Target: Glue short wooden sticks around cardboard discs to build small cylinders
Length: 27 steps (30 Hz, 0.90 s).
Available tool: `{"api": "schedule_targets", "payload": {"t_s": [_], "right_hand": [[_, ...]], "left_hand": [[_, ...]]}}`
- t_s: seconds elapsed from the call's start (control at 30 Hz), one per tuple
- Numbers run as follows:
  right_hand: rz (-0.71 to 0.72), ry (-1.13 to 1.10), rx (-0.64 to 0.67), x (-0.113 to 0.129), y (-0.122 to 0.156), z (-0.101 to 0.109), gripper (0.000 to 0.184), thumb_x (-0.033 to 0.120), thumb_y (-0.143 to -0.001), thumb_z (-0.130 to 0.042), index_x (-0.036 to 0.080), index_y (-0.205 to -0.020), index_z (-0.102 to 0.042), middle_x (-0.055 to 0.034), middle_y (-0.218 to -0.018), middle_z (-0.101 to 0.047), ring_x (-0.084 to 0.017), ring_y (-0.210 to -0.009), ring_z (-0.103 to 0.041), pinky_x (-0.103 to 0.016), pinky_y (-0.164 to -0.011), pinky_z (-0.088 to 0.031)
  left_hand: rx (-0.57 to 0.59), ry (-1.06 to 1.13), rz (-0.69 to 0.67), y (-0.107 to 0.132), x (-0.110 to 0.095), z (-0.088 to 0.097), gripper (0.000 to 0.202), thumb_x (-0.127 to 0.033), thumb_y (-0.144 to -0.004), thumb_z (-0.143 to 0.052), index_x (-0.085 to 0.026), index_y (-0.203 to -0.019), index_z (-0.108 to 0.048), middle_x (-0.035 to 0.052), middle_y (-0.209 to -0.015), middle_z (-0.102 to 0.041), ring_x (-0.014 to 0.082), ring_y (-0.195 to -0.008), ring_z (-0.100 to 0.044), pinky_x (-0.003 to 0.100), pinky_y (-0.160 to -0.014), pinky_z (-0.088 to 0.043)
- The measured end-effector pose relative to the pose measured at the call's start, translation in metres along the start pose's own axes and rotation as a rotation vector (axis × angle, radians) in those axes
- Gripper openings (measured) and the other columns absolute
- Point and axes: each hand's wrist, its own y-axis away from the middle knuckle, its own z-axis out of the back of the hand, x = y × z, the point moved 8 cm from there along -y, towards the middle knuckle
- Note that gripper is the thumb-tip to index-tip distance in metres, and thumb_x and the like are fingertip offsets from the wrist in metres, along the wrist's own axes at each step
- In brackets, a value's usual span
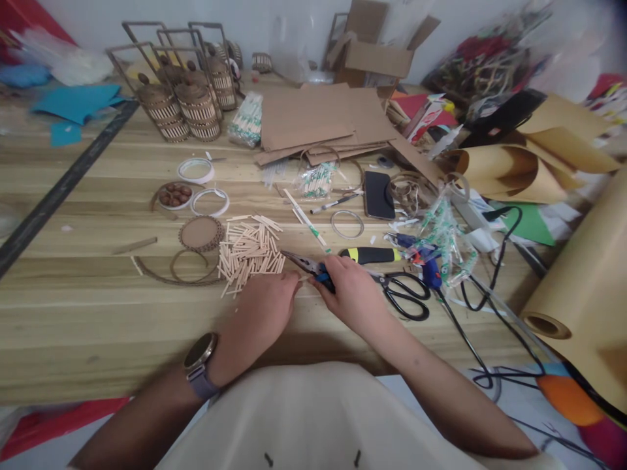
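Right hand (353, 287) clamped round needle-nose pliers (309, 265), tips at right edge of wooden-stick pile (249, 251). Left hand (269, 303) pinched, seemingly on thin wooden stick (305, 279). Best: steady stick, even squeeze, fingers clear.

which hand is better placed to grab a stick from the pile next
Probably the left hand: it is close beside the pile of sticks, while the right hand grips the pliers.

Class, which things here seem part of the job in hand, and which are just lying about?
Seemingly in the job:
pliers, gripped in the right hand
pile of short sticks, beside the left hand

Apparently just lying about:
phone
blue sheets
open cardboard box
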Motion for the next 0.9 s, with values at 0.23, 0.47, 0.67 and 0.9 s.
{"api": "schedule_targets", "payload": {"t_s": [0.23, 0.47, 0.67, 0.9], "right_hand": [[-0.044, 0.048, -0.028, -0.002, -0.006, -0.01, 0.013, 0.03, -0.094, -0.055, 0.017, -0.093, -0.056, -0.015, -0.09, -0.068, -0.03, -0.087, -0.06, -0.035, -0.069, -0.036], [-0.059, 0.069, -0.012, -0.001, -0.013, -0.016, 0.013, 0.029, -0.095, -0.053, 0.016, -0.094, -0.057, -0.0165, -0.094, -0.069, -0.031, -0.091, -0.062, -0.036, -0.072, -0.038], [-0.067, 0.081, -0.036, 0.003, -0.018, -0.017, 0.014, 0.03, -0.095, -0.053, 0.016, -0.096, -0.057, -0.0161, -0.093, -0.069, -0.031, -0.091, -0.062, -0.036, -0.072, -0.039], [-0.023, -0.088, 0.014, -0.005, -0.021, -0.009, 0.005, 0.023, -0.091, -0.056, 0.019, -0.089, -0.055, -0.0118, -0.089, -0.068, -0.026, -0.083, -0.061, -0.032, -0.069, -0.037]], "left_hand": [[-0.06, -0.137, -0.046, -0.004, -0.011, 0.003, 0.027, -0.011, -0.096, -0.039, -0.016, -0.092, -0.065, 0.013, -0.08, -0.073, 0.03, -0.078, -0.072, 0.04, -0.075, -0.045], [-0.081, -0.182, -0.02, -0.005, -0.01, 0.004, 0.027, -0.005, -0.091, -0.039, -0.015, -0.09, -0.064, 0.0122, -0.08, -0.074, 0.0273, -0.077, -0.071, 0.04, -0.078, -0.042], [-0.12, -0.225, 0.001, -0.006, -0.013, 0.006, 0.028, -0.005, -0.091, -0.039, -0.016, -0.087, -0.065, 0.0114, -0.078, -0.075, 0.0251, -0.074, -0.071, 0.039, -0.078, -0.041], [-0.004, 0.049, -0.029, -0.015, 0.006, 0.007, 0.027, -0.019, -0.097, -0.041, -0.017, -0.088, -0.067, 0.0123, -0.083, -0.074, 0.0272, -0.078, -0.069, 0.036, -0.074, -0.041]]}}
